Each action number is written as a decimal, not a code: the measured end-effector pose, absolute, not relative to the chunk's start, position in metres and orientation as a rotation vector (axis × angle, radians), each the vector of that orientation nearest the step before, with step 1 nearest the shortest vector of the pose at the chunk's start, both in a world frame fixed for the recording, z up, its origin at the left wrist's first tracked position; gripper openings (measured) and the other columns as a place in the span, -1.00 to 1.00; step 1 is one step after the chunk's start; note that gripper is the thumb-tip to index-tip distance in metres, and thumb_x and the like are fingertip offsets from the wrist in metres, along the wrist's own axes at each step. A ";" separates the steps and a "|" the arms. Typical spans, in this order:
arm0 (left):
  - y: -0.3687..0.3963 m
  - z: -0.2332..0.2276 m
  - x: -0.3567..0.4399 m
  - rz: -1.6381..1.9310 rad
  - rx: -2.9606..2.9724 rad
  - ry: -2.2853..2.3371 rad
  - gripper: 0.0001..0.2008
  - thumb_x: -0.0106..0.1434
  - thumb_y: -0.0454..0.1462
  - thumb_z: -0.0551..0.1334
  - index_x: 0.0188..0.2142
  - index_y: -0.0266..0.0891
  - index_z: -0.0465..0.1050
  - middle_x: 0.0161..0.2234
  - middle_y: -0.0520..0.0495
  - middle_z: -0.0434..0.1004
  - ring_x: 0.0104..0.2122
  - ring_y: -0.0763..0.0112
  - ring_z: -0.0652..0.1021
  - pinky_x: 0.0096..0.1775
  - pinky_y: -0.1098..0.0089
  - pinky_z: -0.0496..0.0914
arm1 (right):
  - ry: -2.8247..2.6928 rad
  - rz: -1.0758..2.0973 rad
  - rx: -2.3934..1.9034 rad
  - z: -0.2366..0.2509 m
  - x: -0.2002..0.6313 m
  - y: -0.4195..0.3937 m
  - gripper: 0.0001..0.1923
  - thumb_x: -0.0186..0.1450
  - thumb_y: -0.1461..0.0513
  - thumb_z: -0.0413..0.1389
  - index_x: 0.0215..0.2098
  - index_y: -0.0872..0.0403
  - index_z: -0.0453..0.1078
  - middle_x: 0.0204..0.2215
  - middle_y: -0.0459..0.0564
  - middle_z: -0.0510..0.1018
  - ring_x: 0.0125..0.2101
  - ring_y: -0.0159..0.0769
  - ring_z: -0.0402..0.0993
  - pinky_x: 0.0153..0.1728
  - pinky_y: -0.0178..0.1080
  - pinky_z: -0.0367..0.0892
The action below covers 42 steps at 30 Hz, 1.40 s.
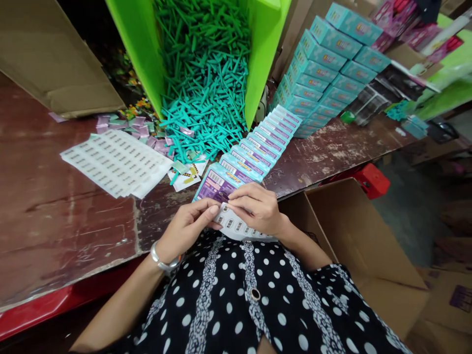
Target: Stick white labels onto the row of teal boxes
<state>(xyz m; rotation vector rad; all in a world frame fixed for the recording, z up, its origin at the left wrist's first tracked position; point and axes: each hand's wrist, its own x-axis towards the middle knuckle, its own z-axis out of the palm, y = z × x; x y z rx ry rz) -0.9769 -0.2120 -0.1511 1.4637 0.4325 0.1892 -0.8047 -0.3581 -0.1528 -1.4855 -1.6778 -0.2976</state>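
Peeling a sticker loose appears to be the step in hand. The right grip (258, 209) is pinched shut at the sticker sheet's (238, 227) upper left corner; what sits between its fingertips, I cannot tell. The left grip (193, 223) clasps the sheet's left edge, thumb uppermost. A clean lift calls for steady support. Just beyond, boxes (217, 184) overlap on the tabletop (92, 231).

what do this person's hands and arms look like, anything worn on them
The left hand and right hand are ungloved. A shiny silver-coloured band circles the left wrist. The right arm's sleeve is black with white dots.
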 end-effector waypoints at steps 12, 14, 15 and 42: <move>-0.191 -0.170 -0.980 0.071 1.260 0.504 -0.56 0.14 0.09 0.53 -0.40 -0.25 0.63 -0.49 -0.01 0.58 -0.52 0.41 0.62 -0.43 0.47 0.62 | -1.818 -0.242 -1.201 -0.144 -0.806 -0.338 -0.90 0.40 0.34 0.28 -0.16 0.02 0.57 -0.17 -0.03 0.73 -0.11 -0.26 0.68 -0.09 -0.18 0.68; -0.190 -0.175 -0.978 0.155 1.290 0.578 -0.48 0.09 0.17 0.53 -0.43 -0.26 0.60 -0.50 -0.01 0.55 -0.52 0.42 0.59 -0.46 0.47 0.61 | -1.545 -0.148 -1.414 -0.135 -0.806 -0.333 -0.90 0.41 0.33 0.25 -0.26 0.00 0.52 -0.19 -0.04 0.73 -0.15 -0.27 0.68 -0.08 -0.14 0.66; -0.190 -0.178 -0.977 0.202 1.309 0.611 -0.44 0.07 0.21 0.51 -0.44 -0.26 0.59 -0.50 -0.01 0.54 -0.51 0.41 0.57 -0.47 0.45 0.61 | -1.418 -0.112 -1.530 -0.132 -0.804 -0.329 -0.87 0.42 0.32 0.24 -0.30 0.01 0.50 -0.18 -0.03 0.72 -0.16 -0.27 0.68 -0.07 -0.11 0.64; -0.188 -0.199 -0.970 0.402 1.401 0.628 -0.61 0.20 0.06 0.42 -0.42 -0.23 0.52 -0.51 0.03 0.47 -0.57 0.38 0.58 -0.54 0.40 0.59 | -1.358 -0.190 -1.889 -0.134 -0.802 -0.338 -0.68 0.51 0.27 0.15 0.21 -0.01 0.41 0.05 0.04 0.63 -0.22 -0.29 0.64 -0.20 -0.18 0.59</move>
